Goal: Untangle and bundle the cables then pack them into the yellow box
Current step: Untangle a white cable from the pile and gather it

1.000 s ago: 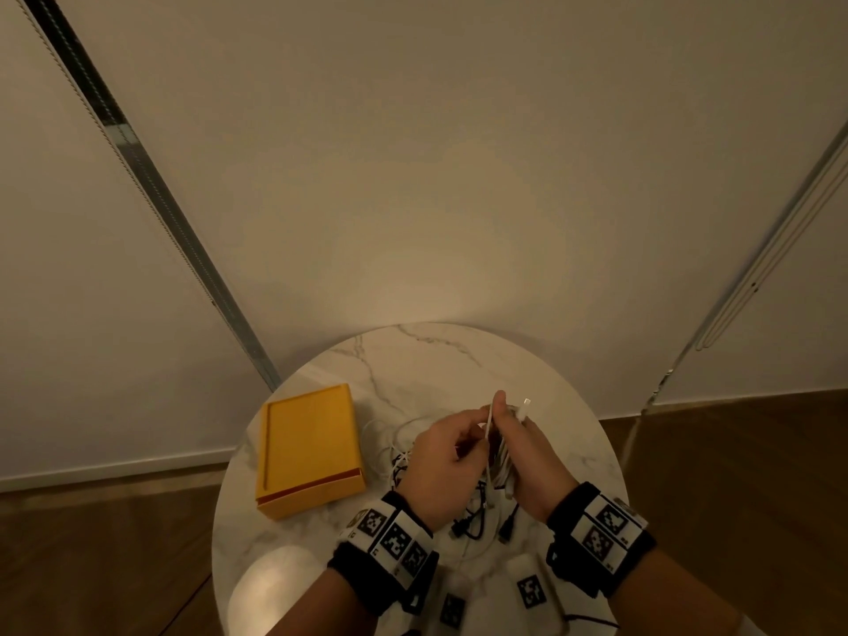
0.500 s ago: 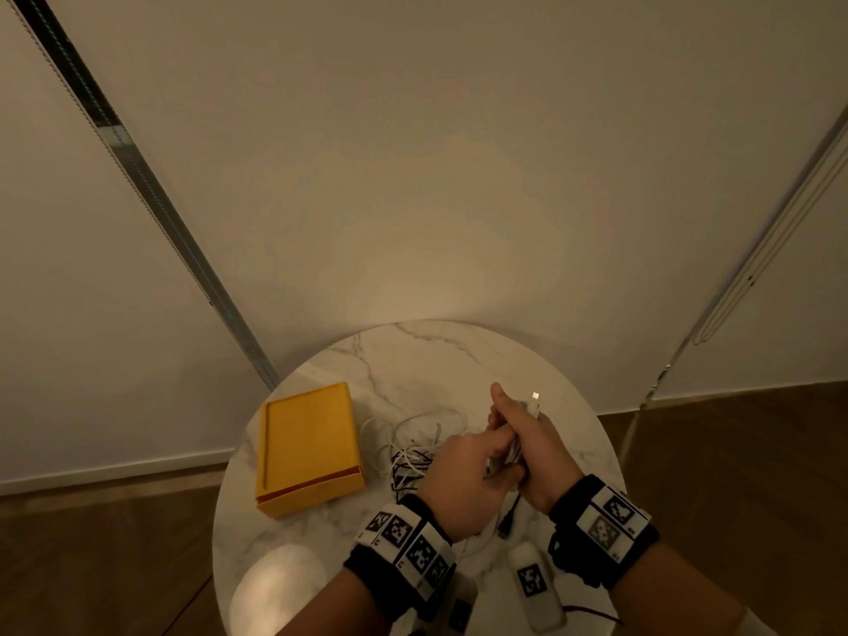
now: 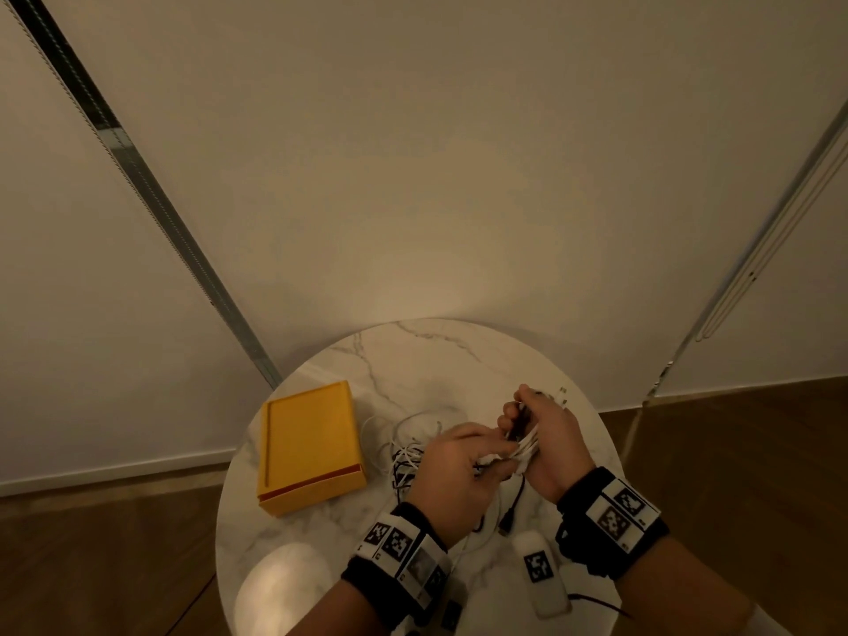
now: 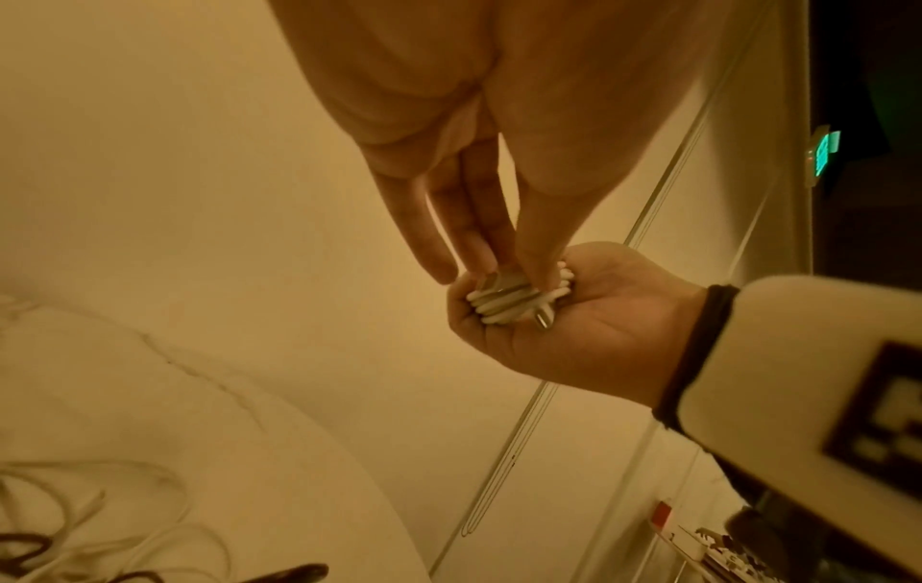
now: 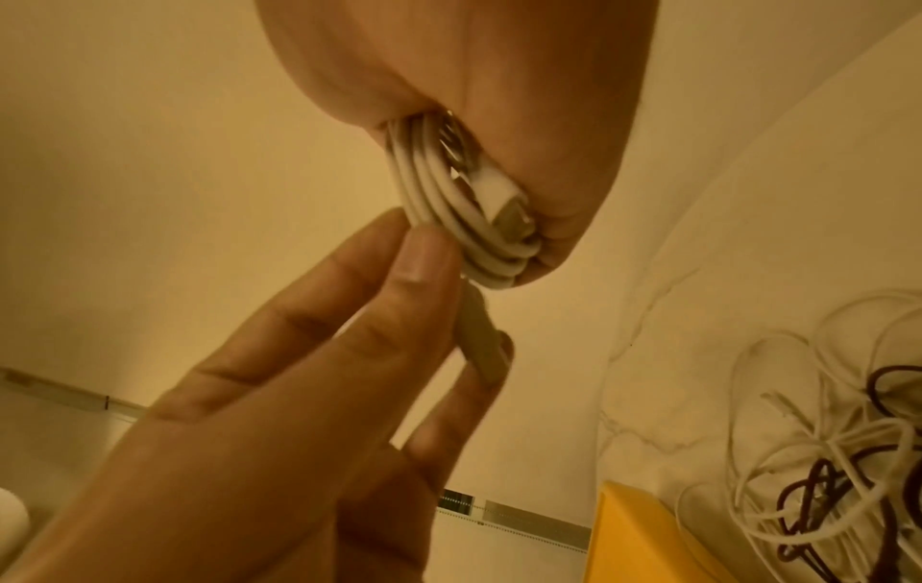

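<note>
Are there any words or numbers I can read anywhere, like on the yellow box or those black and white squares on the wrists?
No readable words or numbers.
Yellow box: plain, no print shows.
Wrist bands: black and white square patterns only; the tiny marks beside them are too small to read.
White device on the table: a square pattern, no words.
Green lit sign on the wall: too blurred to read.

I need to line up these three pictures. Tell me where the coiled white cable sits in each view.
Head: the coiled white cable is low, right of centre, between both hands.
Left wrist: centre, in the right hand's curled fingers.
Right wrist: upper centre, left hand's fingertips on it.
Shared landmark: the marble table.
</note>
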